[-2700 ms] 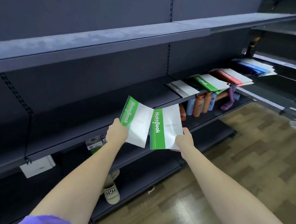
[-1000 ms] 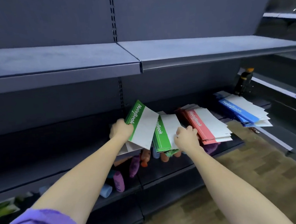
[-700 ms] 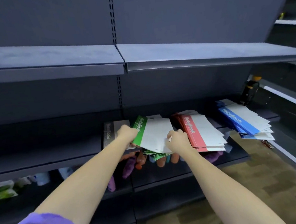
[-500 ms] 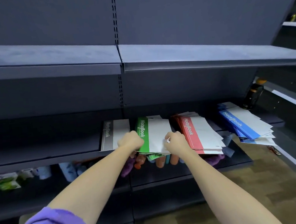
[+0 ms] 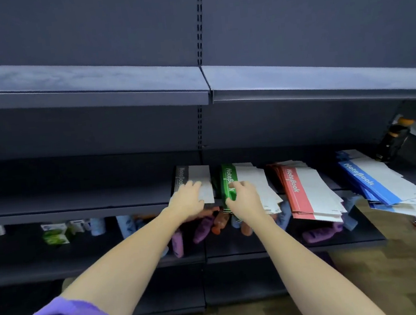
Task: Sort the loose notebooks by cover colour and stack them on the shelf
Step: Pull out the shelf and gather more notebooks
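Observation:
Four notebook piles lie side by side on the dark middle shelf: a grey notebook, a green stack, a red stack and a blue stack. The red and blue stacks are fanned out and hang over the shelf's front edge. My left hand rests with its fingers spread on the front of the grey notebook. My right hand pinches the front left corner of the green stack, fingers on top and thumb underneath.
The lower shelf holds purple, orange and blue bottles, and small cartons stand to the left. A dark bottle stands at the far right. An upper shelf overhangs the piles. Wooden floor lies below.
Both green notebooks that I carried now lie on the green stack. My left hand let go and moved left onto the grey notebook. My right hand stays at the green stack's edge.

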